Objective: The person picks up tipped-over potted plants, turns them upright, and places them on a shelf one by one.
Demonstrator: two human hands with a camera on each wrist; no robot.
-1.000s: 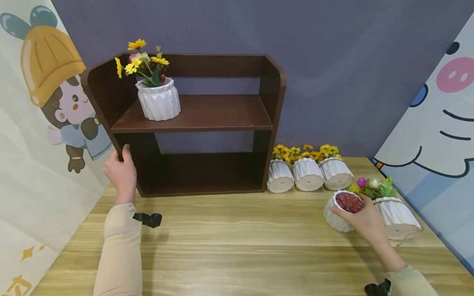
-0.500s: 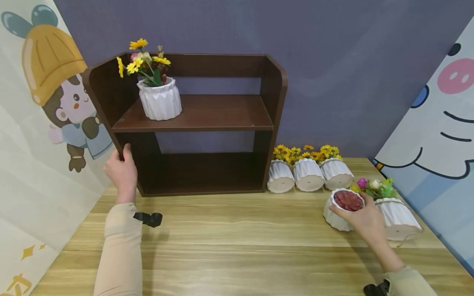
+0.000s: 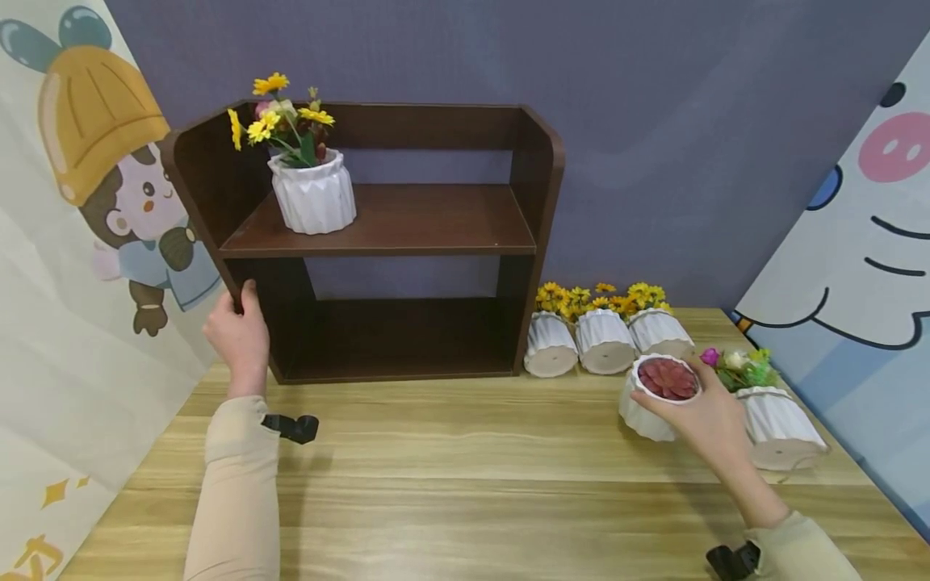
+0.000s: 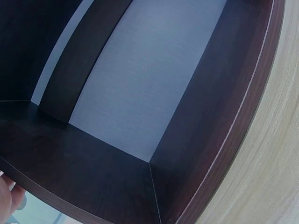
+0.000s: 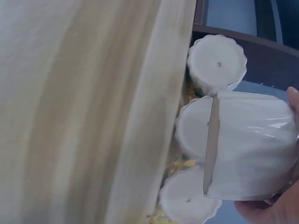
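Note:
My left hand [image 3: 240, 343] grips the front edge of the left side panel of a dark brown two-tier shelf [image 3: 378, 250]; in the left wrist view a bit of the hand [image 4: 8, 198] shows at that panel's edge. Upright on the upper tier, at the left, is a white fluted pot of yellow flowers [image 3: 314, 194]. My right hand [image 3: 708, 415] holds a white ribbed flowerpot with a dark red succulent [image 3: 667, 379], thumb and fingers around its sides. That pot [image 5: 254, 147] fills the right of the right wrist view, its flat base facing left.
Right of the shelf, several white pots of yellow flowers [image 3: 605, 343] lie on their sides with bases forward. Another tipped pot with purple, white and green flowers [image 3: 781, 428] lies beyond my right hand. All are on a wooden table [image 3: 465, 476], with a grey-blue wall [image 3: 676, 145] behind.
My right hand has lifted the succulent pot slightly and shifted it left, toward the row of tipped pots. My left hand stays on the shelf's side panel.

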